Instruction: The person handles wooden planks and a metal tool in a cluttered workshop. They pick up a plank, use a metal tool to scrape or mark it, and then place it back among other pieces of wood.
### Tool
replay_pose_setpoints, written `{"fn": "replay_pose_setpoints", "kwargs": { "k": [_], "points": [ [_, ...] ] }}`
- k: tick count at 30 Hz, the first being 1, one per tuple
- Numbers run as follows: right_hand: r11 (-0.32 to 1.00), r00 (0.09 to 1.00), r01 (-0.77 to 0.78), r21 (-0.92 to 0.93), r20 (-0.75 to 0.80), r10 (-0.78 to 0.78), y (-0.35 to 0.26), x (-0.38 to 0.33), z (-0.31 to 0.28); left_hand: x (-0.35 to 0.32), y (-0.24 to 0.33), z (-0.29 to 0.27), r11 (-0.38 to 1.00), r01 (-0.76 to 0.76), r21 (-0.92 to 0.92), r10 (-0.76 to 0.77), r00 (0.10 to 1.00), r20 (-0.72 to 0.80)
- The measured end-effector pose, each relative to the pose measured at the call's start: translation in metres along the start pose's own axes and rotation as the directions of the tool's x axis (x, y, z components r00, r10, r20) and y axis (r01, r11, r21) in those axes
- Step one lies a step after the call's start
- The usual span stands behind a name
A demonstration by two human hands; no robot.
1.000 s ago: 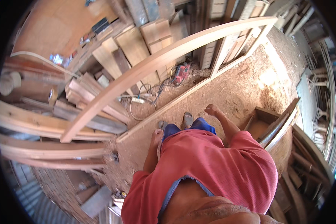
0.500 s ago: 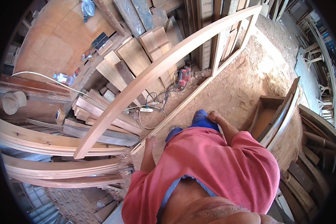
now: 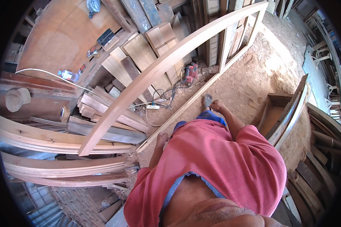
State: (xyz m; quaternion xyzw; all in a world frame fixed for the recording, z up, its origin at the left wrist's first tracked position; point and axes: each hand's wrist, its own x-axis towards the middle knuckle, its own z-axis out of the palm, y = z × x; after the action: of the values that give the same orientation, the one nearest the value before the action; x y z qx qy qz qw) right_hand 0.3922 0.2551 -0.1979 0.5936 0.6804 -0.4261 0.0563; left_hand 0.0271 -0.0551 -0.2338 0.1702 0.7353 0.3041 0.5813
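A large arched wooden frame (image 3: 151, 73) lies on the sawdust floor, its straight bottom rail (image 3: 185, 106) running diagonally in front of me. My left hand (image 3: 162, 138) is down at the near end of that rail and grips it. My right hand (image 3: 217, 105) hangs with curled fingers beside my sandalled foot (image 3: 207, 100), a little away from the rail, and nothing shows in it. My red shirt (image 3: 223, 166) hides most of my arms and legs.
Stacked planks (image 3: 113, 113) and curved timber pieces (image 3: 57, 140) lie at the left. A red power tool (image 3: 190, 72) and a white power strip (image 3: 152, 107) with cables sit inside the frame. A wooden box (image 3: 276, 113) and curved rails stand at the right. A water bottle (image 3: 68, 75) rests on a bench.
My view has dropped closer over the frame. My left hand has slid to the near end of the rail, and my right hand has come lower, beside my foot.
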Motion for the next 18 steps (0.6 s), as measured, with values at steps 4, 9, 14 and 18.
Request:
{"fn": "replay_pose_setpoints", "kwargs": {
  "k": [4,9,14,18],
  "points": [
    [0.965,0.981,0.16,-0.207,0.141,-0.132,0.003,-0.001,0.007,0.022,-0.014,0.006,0.997,-0.005,-0.071,0.004,1.0,-0.007],
    [0.969,0.997,-0.038,-0.246,0.056,0.053,0.064,0.024,0.031,0.035,-0.016,0.02,0.966,-0.055,-0.254,0.042,0.998,-0.056],
    [0.977,0.985,-0.003,-0.213,0.169,0.04,0.036,0.008,0.006,0.012,-0.031,0.003,0.97,0.023,-0.243,-0.026,1.0,-0.01],
    [0.998,0.99,-0.052,-0.041,0.132,0.057,0.033,0.005,-0.012,0.005,-0.031,0.011,0.991,0.006,-0.134,-0.011,0.999,-0.037]
  ]
}}
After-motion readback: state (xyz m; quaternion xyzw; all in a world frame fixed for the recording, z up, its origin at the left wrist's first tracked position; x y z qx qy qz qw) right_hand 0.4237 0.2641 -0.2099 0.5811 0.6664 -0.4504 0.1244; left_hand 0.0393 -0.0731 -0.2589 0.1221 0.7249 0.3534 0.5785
